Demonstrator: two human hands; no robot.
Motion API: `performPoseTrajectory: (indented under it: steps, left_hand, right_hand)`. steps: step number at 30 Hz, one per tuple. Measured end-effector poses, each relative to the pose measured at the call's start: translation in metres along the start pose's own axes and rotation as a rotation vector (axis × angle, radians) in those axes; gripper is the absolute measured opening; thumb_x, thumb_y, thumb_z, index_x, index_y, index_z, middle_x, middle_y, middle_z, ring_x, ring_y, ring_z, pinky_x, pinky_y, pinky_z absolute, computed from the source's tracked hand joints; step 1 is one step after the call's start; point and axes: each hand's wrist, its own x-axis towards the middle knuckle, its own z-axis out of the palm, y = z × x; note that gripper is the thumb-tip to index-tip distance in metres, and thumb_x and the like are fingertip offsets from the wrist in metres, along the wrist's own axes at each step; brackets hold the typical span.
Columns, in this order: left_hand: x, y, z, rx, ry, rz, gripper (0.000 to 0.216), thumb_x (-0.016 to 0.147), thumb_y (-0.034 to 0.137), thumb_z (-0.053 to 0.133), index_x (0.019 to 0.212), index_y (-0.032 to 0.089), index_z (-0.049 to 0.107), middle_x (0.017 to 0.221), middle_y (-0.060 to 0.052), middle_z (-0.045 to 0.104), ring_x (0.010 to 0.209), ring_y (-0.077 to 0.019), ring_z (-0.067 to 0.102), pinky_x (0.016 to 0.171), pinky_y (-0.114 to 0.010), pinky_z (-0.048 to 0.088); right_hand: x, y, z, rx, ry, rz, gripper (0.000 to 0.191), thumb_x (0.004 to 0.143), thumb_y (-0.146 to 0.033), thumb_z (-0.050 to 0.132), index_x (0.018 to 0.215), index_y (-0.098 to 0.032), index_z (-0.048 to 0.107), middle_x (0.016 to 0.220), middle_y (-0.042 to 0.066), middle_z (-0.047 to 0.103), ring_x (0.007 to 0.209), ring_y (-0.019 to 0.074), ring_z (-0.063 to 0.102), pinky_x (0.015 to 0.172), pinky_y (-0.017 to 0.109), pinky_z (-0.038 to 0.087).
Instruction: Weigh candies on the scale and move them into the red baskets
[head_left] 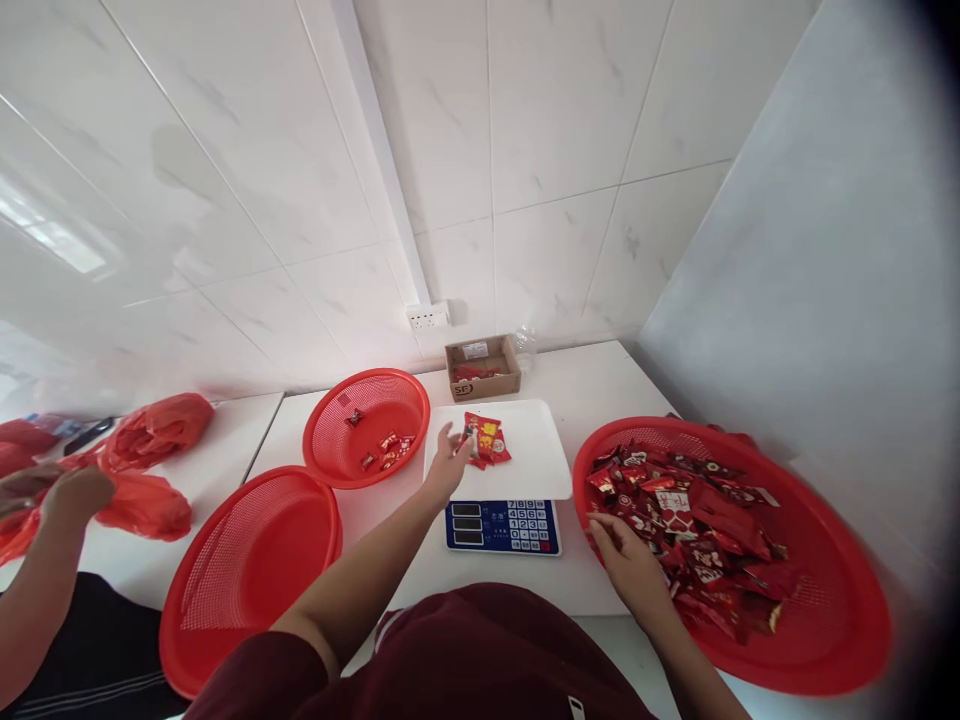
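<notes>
Left hand (448, 462) reaches over the left edge of the white scale pan (529, 462), fingers loosely spread, fingertips touching a small pile of red candy packets (486, 440) on the pan's rear left part. Whether it grips a packet cannot be told. Right hand (628, 555) rests at the near left rim of the large red basket (825, 620), fingers curled over the heap of wrapped candies (697, 530) inside; a firm hold on any piece cannot be confirmed.

Scale (503, 525) stands at the desk's middle, keypad facing the person. A smaller red basket (367, 425) with a few candies sits just left of the pan; an empty-looking red basket (247, 570) lies at the near left edge. A cardboard box (482, 368) stands against the rear wall.

At the far left, another person's hand (71, 495) touches red plastic bags (154, 430).
</notes>
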Motion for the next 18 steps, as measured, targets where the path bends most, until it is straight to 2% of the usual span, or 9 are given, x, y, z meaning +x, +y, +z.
performPoseTrajectory:
  steps: [2,3,6,12,15,18]
  left_hand:
    - [0.011,-0.010,-0.004,0.263,0.110,0.131,0.067,0.082,0.031,0.052,0.139,0.016,0.021,0.144,-0.017,0.035,0.135,-0.0263,0.029,0.109,-0.044,0.027]
    - [0.013,-0.017,-0.004,0.385,0.111,0.189,0.070,0.080,0.028,0.054,0.140,0.016,0.022,0.146,-0.016,0.031,0.138,-0.0271,0.023,0.111,-0.045,0.022]
    - [0.013,-0.036,0.000,0.624,-0.005,0.262,0.069,0.078,0.028,0.052,0.140,0.015,0.025,0.147,-0.016,0.031,0.139,-0.0292,0.018,0.112,-0.048,0.018]
    - [-0.007,-0.047,0.015,0.838,-0.189,0.189,0.067,0.081,0.030,0.050,0.141,0.014,0.027,0.150,-0.018,0.023,0.140,-0.0300,0.017,0.111,-0.048,0.017]
    - [-0.008,-0.043,0.020,0.892,-0.196,0.227,0.066,0.082,0.032,0.050,0.142,0.019,0.027,0.153,-0.014,0.015,0.141,-0.0299,0.010,0.111,-0.051,0.013]
    - [0.005,-0.035,0.025,0.933,-0.163,0.252,0.071,0.082,0.041,0.052,0.144,0.023,0.023,0.155,-0.012,0.009,0.141,-0.0316,0.003,0.110,-0.054,0.010]
  right_hand:
    - [0.002,0.011,-0.005,-0.103,0.049,-0.030,0.039,0.069,-0.054,0.047,0.088,-0.024,0.063,0.094,0.008,0.071,0.088,0.0253,0.064,0.081,0.039,0.048]
    - [0.002,0.016,-0.006,-0.149,0.063,-0.034,0.039,0.069,-0.054,0.046,0.088,-0.024,0.063,0.098,0.008,0.071,0.091,0.0261,0.063,0.083,0.040,0.047]
    - [0.003,0.027,-0.007,-0.225,0.059,-0.027,0.039,0.069,-0.053,0.043,0.087,-0.024,0.063,0.099,0.009,0.071,0.094,0.0267,0.063,0.086,0.041,0.047]
    - [0.002,0.031,-0.003,-0.288,0.036,-0.055,0.037,0.071,-0.050,0.041,0.085,-0.024,0.063,0.102,0.010,0.070,0.097,0.0271,0.062,0.088,0.041,0.046]
    - [0.003,0.030,-0.003,-0.302,0.043,-0.049,0.035,0.072,-0.049,0.041,0.085,-0.025,0.064,0.100,0.009,0.071,0.096,0.0272,0.063,0.087,0.040,0.047]
    - [0.005,0.031,-0.004,-0.306,0.035,-0.055,0.035,0.072,-0.049,0.041,0.084,-0.025,0.064,0.099,0.009,0.071,0.095,0.0272,0.063,0.086,0.040,0.047]
